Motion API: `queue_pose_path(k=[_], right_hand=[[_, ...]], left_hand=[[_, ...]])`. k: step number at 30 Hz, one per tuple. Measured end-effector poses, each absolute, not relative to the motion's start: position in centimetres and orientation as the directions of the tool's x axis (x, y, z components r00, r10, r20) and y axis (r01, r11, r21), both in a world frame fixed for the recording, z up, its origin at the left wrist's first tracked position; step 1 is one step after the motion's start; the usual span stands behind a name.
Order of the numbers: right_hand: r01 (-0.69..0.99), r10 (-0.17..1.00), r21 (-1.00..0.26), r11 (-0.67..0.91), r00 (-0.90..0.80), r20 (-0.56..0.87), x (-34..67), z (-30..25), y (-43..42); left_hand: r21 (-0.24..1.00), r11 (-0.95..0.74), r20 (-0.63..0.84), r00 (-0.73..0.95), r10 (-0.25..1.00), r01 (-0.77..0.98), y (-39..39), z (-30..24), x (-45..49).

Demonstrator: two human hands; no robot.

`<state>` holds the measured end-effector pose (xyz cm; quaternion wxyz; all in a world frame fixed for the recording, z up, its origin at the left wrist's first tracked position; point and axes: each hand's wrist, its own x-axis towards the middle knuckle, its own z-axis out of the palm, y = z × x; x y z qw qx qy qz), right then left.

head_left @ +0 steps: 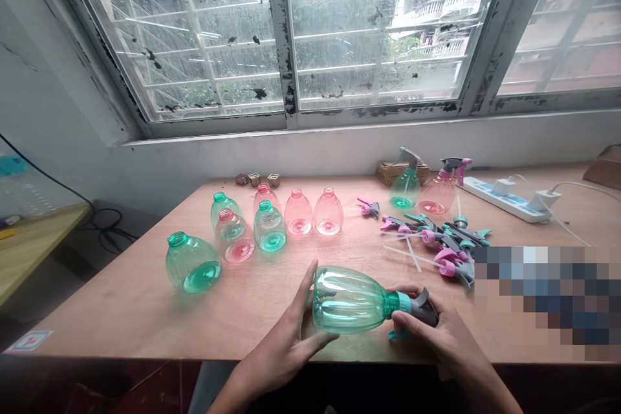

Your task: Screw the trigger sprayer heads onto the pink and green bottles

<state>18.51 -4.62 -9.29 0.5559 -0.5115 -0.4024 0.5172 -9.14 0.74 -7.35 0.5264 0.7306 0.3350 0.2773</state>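
Left hand point(286, 338) cups a green bottle point(348, 301) at its base, right hand point(445, 326) grasps its gray spray head point(425, 309), bottle sideways above the table point(130, 320) near edge, loose spray heads point(447, 265) right, open bottles point(270, 229) left, window point(339, 32) behind.

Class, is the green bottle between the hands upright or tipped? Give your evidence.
The bottle is tipped sideways: its base faces the left hand; the right hand holds the spray head at the other end.

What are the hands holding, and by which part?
A green spray bottle, lying sideways: left hand cupped at its base, right hand around the spray head.
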Motion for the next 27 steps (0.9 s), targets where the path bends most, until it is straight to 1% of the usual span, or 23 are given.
queue_pose_path(k=[4, 9, 12, 17, 23, 27], right_hand=[[-0.132, 0.99, -0.991, -0.026, 0.136, -0.044, 18.6, -9.4, -4.6], [-0.136, 0.989, -0.99, -0.028, 0.143, -0.047, 18.5, -9.6, -4.5], [-0.121, 0.987, -0.992, -0.026, 0.154, -0.044, 18.4, -9.4, -4.5], [-0.124, 0.985, -0.992, -0.036, 0.164, -0.057, 18.3, -9.1, -4.6], [-0.097, 0.988, -0.995, -0.001, 0.153, -0.016, 18.5, -9.2, -4.5], [-0.13, 0.988, -0.991, -0.02, 0.147, -0.039, 18.5, -9.4, -4.5]], left_hand=[[0.95, -0.2, 0.015, 0.607, 0.794, 0.238, 0.4, -6.8, -9.0], [0.955, -0.151, -0.028, 0.583, 0.812, 0.255, 0.4, -6.4, -8.9], [0.962, -0.157, -0.009, 0.602, 0.798, 0.224, 0.7, -6.8, -9.0], [0.977, -0.175, 0.062, 0.622, 0.78, 0.123, 0.9, -7.4, -9.1], [0.98, -0.146, 0.025, 0.643, 0.765, 0.135, 0.3, -6.9, -9.2], [0.983, -0.138, 0.029, 0.637, 0.77, 0.121, 0.4, -6.4, -9.0]])
